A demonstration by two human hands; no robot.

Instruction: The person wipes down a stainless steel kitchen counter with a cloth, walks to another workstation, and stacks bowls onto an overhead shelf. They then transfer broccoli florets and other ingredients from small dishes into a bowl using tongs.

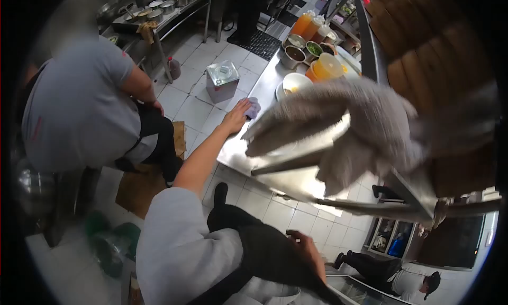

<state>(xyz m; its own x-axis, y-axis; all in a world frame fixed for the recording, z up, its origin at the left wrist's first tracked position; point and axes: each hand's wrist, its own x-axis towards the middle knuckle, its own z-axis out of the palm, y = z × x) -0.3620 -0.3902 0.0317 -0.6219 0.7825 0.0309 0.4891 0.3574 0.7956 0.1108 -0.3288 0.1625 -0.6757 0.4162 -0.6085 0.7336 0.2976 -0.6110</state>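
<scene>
My left arm reaches out to the edge of a steel counter point(233, 154). There my left hand point(236, 116) is closed on a bunched grey-purple cloth point(253, 109) that rests on the metal. Low in front of my dark apron point(270, 257) is my right hand point(308, 253), its fingers loosely bent and apart, with nothing visible in it. A large grey-brown towel point(365, 114) hangs over a rail close to the camera and hides much of the counter. Beyond the towel stand a white bowl point(296, 82) and a yellow-orange container point(329, 66).
Sauce bottles point(301, 25) and metal pots point(292, 57) crowd the counter's far end. A square tin point(222, 81) stands on the tiled floor point(196, 109). A co-worker point(84, 104) is close on the left; another person point(375, 270) is at lower right. Metal rails point(370, 209) cross the right side.
</scene>
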